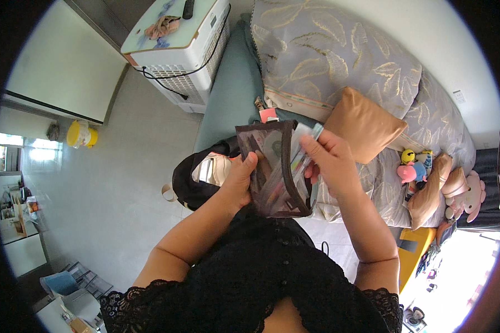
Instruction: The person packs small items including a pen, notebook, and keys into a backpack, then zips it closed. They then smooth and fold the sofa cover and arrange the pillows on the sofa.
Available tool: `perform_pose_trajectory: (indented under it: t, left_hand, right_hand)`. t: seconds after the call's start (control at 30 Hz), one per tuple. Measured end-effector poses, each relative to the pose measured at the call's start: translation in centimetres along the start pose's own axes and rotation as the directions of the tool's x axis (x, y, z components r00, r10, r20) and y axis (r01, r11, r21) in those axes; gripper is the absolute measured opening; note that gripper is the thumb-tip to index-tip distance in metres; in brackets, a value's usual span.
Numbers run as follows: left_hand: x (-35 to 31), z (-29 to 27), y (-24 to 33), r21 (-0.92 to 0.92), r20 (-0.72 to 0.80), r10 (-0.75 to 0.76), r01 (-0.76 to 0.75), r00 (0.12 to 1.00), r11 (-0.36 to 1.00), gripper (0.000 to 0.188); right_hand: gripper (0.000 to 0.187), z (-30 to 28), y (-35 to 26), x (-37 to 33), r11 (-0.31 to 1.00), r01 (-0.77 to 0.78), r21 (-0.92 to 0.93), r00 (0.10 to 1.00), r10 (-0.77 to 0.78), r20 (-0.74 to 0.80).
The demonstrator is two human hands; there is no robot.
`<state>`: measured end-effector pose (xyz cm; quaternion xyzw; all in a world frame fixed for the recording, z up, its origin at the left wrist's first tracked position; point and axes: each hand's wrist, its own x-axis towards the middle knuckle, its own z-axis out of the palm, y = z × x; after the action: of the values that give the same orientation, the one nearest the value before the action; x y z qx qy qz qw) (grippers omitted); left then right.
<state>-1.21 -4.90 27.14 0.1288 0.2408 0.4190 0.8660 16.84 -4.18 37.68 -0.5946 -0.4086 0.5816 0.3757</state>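
Note:
My left hand (239, 182) grips the near left side of a see-through mesh pouch (265, 186) with dark brown trim, its thumb lying on the mesh. Slim items, some brightly coloured, show dimly through the pouch wall. At the pouch's right edge, my right hand (334, 164) pinches a clear plastic piece (305, 133) between thumb and fingers. That piece is partly within the pouch's mouth, and its exact kind cannot be made out. Behind my left hand, a black bag (184, 176) gapes open and shows a pale lining.
Beyond the pouch is a sofa with a grey leaf-patterned cover (311, 53) and a tan cushion (365, 125). Plush toys (408, 172) sit at right. A white appliance (178, 66) with a black cord stands far left, and a yellow bucket (82, 134) is near the wall.

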Motion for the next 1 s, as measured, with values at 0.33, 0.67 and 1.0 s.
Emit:
perform_pose_trajectory:
  t: [0.33,0.67,1.0]
  left_hand:
    - [0.1,-0.7,-1.1,-0.019,-0.028,-0.058,0.058,0.998,0.998,0.061]
    - [-0.3,-0.1,-2.1,0.087,-0.138,-0.060,0.072,0.989,0.994,0.043]
    - [-0.1,0.5,-1.8,0.125,-0.195,-0.125,0.151,0.973,0.980,0.039]
  right_hand:
    - [0.037,-2.5,-2.1,1.6,0.903,-0.134,-0.408,0.965,0.213,0.152]
    - [0.035,-2.5,0.9,1.5,0.865,-0.225,-0.448,0.920,0.341,0.196]
    - [0.021,-1.9,1.2,0.7,0.897,-0.249,-0.365,0.893,0.358,0.271]
